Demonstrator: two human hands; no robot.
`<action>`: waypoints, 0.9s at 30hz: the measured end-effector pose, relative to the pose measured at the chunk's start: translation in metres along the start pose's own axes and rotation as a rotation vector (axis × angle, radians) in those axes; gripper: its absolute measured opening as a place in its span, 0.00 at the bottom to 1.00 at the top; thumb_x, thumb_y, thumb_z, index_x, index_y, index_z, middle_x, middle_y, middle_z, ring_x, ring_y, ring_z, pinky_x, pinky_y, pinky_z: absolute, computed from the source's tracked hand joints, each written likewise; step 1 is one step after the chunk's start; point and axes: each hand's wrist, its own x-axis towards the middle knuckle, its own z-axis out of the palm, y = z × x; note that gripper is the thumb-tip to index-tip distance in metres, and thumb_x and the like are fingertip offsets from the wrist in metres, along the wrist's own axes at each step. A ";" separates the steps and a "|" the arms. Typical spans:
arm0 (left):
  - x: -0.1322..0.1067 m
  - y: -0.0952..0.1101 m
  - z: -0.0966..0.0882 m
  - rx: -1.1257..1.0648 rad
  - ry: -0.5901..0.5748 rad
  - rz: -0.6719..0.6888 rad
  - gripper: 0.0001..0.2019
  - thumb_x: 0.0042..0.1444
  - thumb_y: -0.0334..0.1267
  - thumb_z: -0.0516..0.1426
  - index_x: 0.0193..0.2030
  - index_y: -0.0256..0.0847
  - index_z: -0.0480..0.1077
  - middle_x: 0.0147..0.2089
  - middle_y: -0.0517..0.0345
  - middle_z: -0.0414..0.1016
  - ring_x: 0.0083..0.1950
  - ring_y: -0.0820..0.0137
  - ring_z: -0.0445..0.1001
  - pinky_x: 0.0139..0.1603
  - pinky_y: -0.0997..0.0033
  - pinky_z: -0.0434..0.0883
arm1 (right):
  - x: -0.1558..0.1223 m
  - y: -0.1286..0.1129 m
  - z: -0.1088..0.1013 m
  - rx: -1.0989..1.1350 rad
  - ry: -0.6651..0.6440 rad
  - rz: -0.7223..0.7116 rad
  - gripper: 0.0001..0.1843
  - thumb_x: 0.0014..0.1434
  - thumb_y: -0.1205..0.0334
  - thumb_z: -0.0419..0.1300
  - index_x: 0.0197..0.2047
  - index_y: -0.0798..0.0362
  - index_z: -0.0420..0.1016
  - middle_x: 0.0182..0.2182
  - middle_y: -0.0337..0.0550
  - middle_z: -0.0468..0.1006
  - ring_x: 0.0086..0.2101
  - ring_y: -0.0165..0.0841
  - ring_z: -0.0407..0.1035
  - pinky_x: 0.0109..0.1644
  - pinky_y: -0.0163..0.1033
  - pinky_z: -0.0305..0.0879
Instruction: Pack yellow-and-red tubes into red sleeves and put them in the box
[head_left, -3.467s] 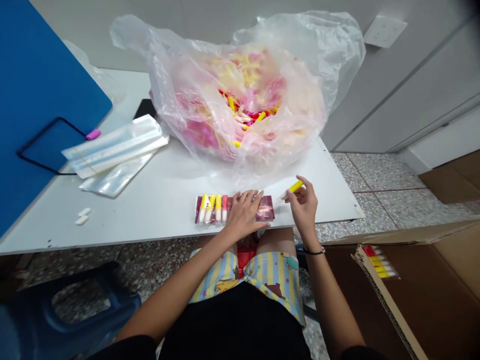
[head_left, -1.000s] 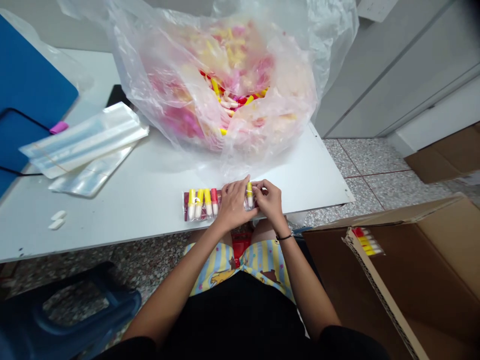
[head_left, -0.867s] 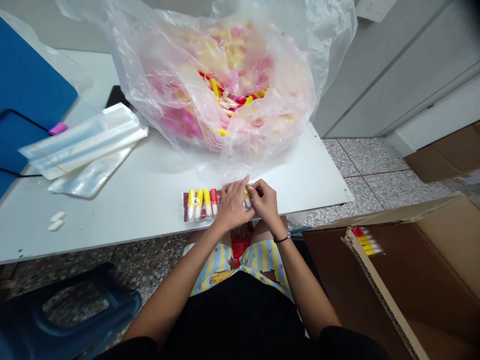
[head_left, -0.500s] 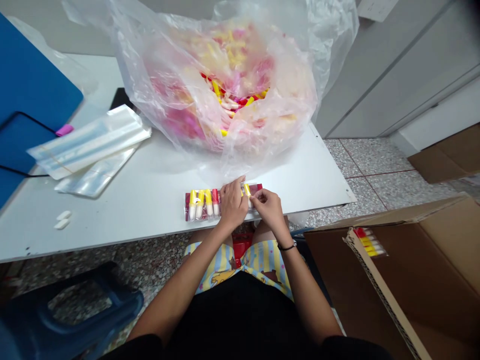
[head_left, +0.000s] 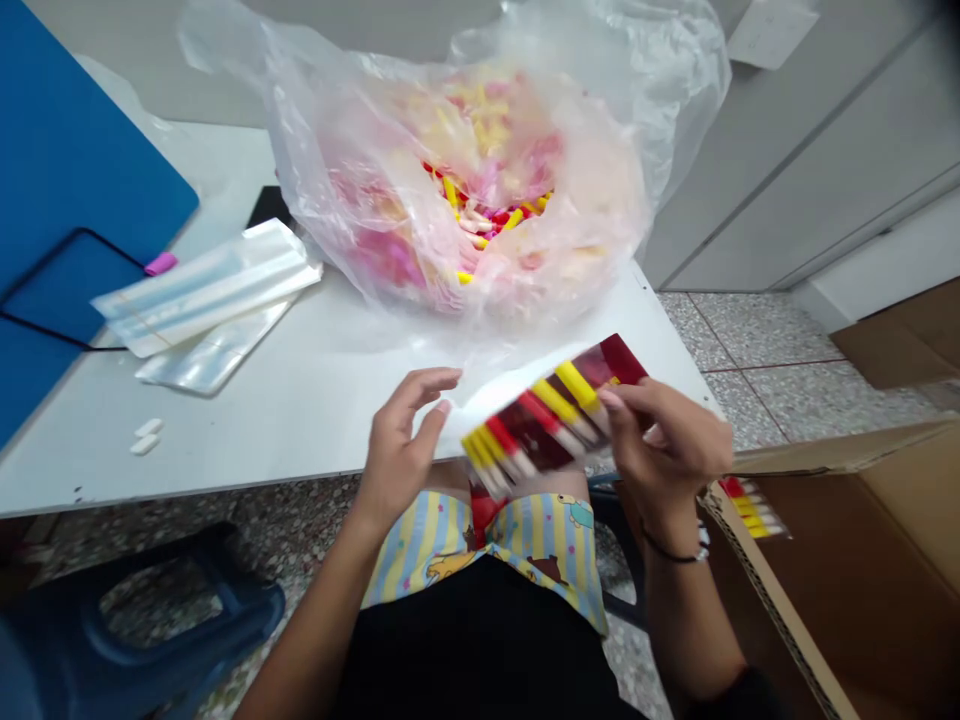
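Between thumb and fingers, my right hand (head_left: 667, 435) grips the right end of a clear-wrapped pack (head_left: 544, 415). The pack holds a row of small white tubes with yellow and red caps against a dark red card. It is tilted and lifted at the table's front edge, blurred by motion. My left hand (head_left: 405, 440) is apart from the pack, to its left, with thumb and fingers spread and nothing in them. Behind both hands lies a big clear plastic bag (head_left: 600, 200) filled with loose tubes and caps in yellow, red and pink.
Flat clear plastic sleeves (head_left: 210, 290) and two small white pieces (head_left: 147, 436) lie on the white table (head_left: 300, 420). A blue folder (head_left: 90, 180) stands at the left. An open cardboard box (head_left: 862, 560) at the right has a similar pack (head_left: 754, 508) inside. A dark blue stool (head_left: 150, 620) stands below.
The pack has come up off the table, moving right and tilting in my right hand. My left hand has let go of it and moved left, its fingers opening.
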 end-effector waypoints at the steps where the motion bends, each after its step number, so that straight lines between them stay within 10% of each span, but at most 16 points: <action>1: -0.003 0.000 -0.005 -0.044 0.072 -0.019 0.11 0.61 0.36 0.52 0.48 0.39 0.70 0.49 0.53 0.71 0.51 0.65 0.70 0.55 0.66 0.66 | 0.006 0.001 -0.010 -0.007 -0.060 -0.003 0.09 0.58 0.65 0.56 0.28 0.58 0.73 0.22 0.38 0.70 0.23 0.17 0.59 0.30 0.25 0.55; 4: -0.012 -0.007 -0.013 -0.184 0.233 -0.107 0.09 0.60 0.36 0.54 0.45 0.39 0.71 0.46 0.53 0.73 0.47 0.66 0.72 0.51 0.68 0.66 | 0.016 0.010 -0.031 0.055 -0.219 0.085 0.13 0.59 0.61 0.56 0.27 0.58 0.74 0.20 0.38 0.69 0.22 0.17 0.60 0.26 0.24 0.53; 13: -0.023 -0.024 -0.012 -0.363 0.194 -0.223 0.08 0.58 0.38 0.56 0.44 0.39 0.70 0.45 0.53 0.73 0.45 0.68 0.72 0.48 0.70 0.66 | 0.020 0.030 -0.047 0.177 -0.060 0.314 0.09 0.55 0.60 0.61 0.31 0.58 0.77 0.26 0.39 0.74 0.24 0.18 0.64 0.27 0.24 0.58; 17: -0.022 -0.014 -0.009 -0.325 0.069 -0.182 0.09 0.60 0.39 0.54 0.44 0.39 0.71 0.46 0.53 0.72 0.45 0.68 0.71 0.48 0.70 0.66 | 0.025 0.008 -0.052 0.126 0.074 0.149 0.06 0.55 0.63 0.61 0.31 0.56 0.77 0.25 0.37 0.73 0.22 0.16 0.63 0.25 0.24 0.55; 24: -0.002 0.026 0.019 -0.249 -0.303 0.011 0.19 0.58 0.41 0.57 0.55 0.42 0.67 0.57 0.52 0.66 0.57 0.63 0.65 0.56 0.67 0.63 | 0.036 -0.020 -0.046 0.051 -0.089 -0.196 0.04 0.55 0.69 0.60 0.34 0.55 0.76 0.29 0.36 0.76 0.24 0.16 0.66 0.29 0.23 0.60; 27: 0.008 0.038 0.037 -0.300 -0.421 0.046 0.15 0.58 0.43 0.58 0.49 0.39 0.70 0.46 0.53 0.72 0.47 0.65 0.70 0.48 0.70 0.66 | 0.034 -0.032 -0.039 0.048 -0.191 -0.363 0.05 0.55 0.71 0.59 0.35 0.55 0.75 0.26 0.37 0.74 0.25 0.17 0.65 0.32 0.25 0.60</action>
